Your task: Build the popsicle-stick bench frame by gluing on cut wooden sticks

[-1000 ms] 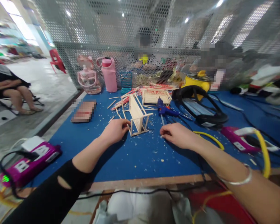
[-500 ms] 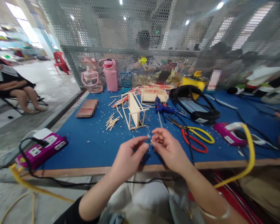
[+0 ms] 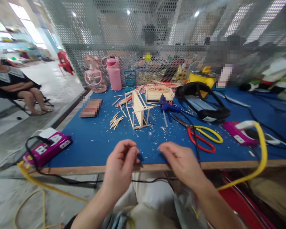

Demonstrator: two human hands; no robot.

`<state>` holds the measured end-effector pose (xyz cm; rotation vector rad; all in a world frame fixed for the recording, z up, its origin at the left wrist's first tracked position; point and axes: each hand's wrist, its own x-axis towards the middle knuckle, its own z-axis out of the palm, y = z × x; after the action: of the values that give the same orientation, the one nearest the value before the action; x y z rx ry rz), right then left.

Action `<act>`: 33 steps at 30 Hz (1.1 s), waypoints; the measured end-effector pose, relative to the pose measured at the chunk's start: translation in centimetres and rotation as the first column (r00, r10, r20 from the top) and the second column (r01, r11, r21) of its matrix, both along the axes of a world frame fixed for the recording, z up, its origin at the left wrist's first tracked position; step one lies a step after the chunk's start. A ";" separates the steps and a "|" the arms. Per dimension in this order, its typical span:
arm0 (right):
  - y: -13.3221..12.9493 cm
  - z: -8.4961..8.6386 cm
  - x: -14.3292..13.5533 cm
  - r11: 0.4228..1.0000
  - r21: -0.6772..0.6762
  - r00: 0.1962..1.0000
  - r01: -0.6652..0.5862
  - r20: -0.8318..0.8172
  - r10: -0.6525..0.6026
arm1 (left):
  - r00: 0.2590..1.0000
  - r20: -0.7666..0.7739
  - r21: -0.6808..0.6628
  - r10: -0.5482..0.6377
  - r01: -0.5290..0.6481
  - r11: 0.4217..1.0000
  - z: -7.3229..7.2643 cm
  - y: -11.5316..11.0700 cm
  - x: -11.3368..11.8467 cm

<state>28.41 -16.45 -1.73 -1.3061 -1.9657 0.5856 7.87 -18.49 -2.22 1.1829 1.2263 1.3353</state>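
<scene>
Beyond the curled left hand (image 3: 119, 167) and right hand (image 3: 184, 162), contents unclear, the stick frame (image 3: 137, 106) looked light, stiff, fragile; its base seemed safest to hold.

Before me lies a matt blue tabletop (image 3: 95, 149) with a bare wooden front edge (image 3: 85, 170). At twelve o'clock, a stick frame (image 3: 138, 112) of pale matt wood; behind it, a dull grey perforated metal screen (image 3: 124, 30). At ten, a power strip (image 3: 53, 147) in glossy purple plastic. Around eleven, a smooth pink bottle (image 3: 114, 77) with a soft sheen. At one, scissors (image 3: 189, 128) with metal blades (image 3: 180, 121) and smooth red and yellow plastic-looking handles (image 3: 205, 150)
</scene>
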 end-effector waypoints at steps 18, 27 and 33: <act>0.3 -0.5 -4.2 0.883 0.462 0.996 -0.087 0.025 0.085 | 0.935 0.336 -0.306 -0.112 0.221 0.926 0.5 1.0 0.5; 3.7 0.3 -3.8 0.980 0.197 0.981 -0.038 0.193 -0.001 | 0.888 -0.453 -0.030 -0.081 0.075 0.997 1.4 5.5 -2.1; 7.6 0.7 -4.1 0.991 0.086 0.878 -0.099 0.477 0.047 | 0.443 -0.855 -0.139 -0.270 0.305 0.942 1.6 13.3 -4.1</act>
<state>24.31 -8.88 -1.05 -1.4067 -2.4139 0.1923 3.77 -5.14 -0.63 2.1297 1.5614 0.4142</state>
